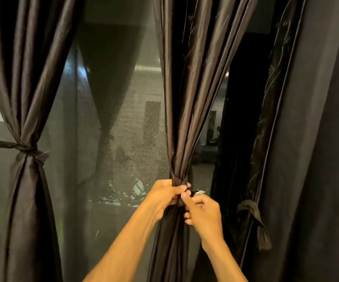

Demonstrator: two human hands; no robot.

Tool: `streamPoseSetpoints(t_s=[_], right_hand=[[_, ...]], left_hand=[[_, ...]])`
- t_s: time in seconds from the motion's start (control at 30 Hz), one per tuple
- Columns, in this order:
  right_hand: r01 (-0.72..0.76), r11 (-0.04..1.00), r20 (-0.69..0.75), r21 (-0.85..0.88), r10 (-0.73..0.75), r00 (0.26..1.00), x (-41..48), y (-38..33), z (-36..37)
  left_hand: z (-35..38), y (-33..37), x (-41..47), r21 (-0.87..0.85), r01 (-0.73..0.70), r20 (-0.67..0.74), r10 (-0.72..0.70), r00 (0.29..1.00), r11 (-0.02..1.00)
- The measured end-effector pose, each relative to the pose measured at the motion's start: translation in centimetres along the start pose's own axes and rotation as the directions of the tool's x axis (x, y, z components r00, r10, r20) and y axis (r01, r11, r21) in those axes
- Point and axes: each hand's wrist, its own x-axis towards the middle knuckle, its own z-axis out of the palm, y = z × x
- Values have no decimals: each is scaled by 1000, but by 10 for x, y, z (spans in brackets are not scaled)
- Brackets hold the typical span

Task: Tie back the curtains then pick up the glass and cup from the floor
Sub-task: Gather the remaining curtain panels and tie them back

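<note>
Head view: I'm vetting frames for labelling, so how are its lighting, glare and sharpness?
In the head view, light is dim and warm; the middle curtain shows soft sheen, the far-right drape sinks into shadow; pale reflections cross the window; the left hand and right hand are well lit, slightly soft.

The glossy dark brown satin curtain on the left (28, 78) is plain, cinched by a black cloth tie (12, 145) with a white end. The middle dark brown satin curtain (185, 98) carries faint pale dotted sprigs, and its dark brown fabric band (177, 181) ends in a white tip. On the right, the near-black heavy curtain (274, 88) shows thin pale vine embroidery and has a brown knotted sash (253, 212). The fine mesh screen (123, 139) behind is grey-green.
</note>
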Motion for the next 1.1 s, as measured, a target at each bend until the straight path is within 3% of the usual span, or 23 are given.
streamPoseSetpoints(t_s=[0.1, 0.17, 0.27, 0.47, 0.57, 0.7, 0.9, 1.1], right_hand=[[-120, 943, 30, 312, 116, 993, 3, 0, -8], [-78, 929, 75, 361, 54, 996, 2, -3, -10], [128, 978, 21, 163, -133, 991, 1, -6, -10], [292, 955, -41, -47, -294, 955, 8, -6, -15], [466, 862, 29, -199, -470, 882, 9, -10, -14], [645, 734, 114, -211, -637, 762, 15, -17, -11], [641, 686, 146, -344, -635, 759, 33, -16, -11], [744, 420, 234, -519, -768, 596, 29, -7, -10]], left_hand=[[-3, 0, -1, 11, -12, 22, 12, 1000, 1000], [-2, -1, -2, 14, -19, 50, 19, 999, 1000], [-5, -1, -3, 42, -21, 68, 19, 998, 999], [-13, -7, -5, -34, -73, -19, 73, 997, 997], [-12, -16, -5, -99, -107, -52, 102, 993, 989], [-7, -21, -6, -175, -74, 51, 84, 995, 982], [-8, -19, -5, -213, -24, 131, 53, 990, 977], [-9, -13, -4, -168, 25, 152, 1, 988, 985]])
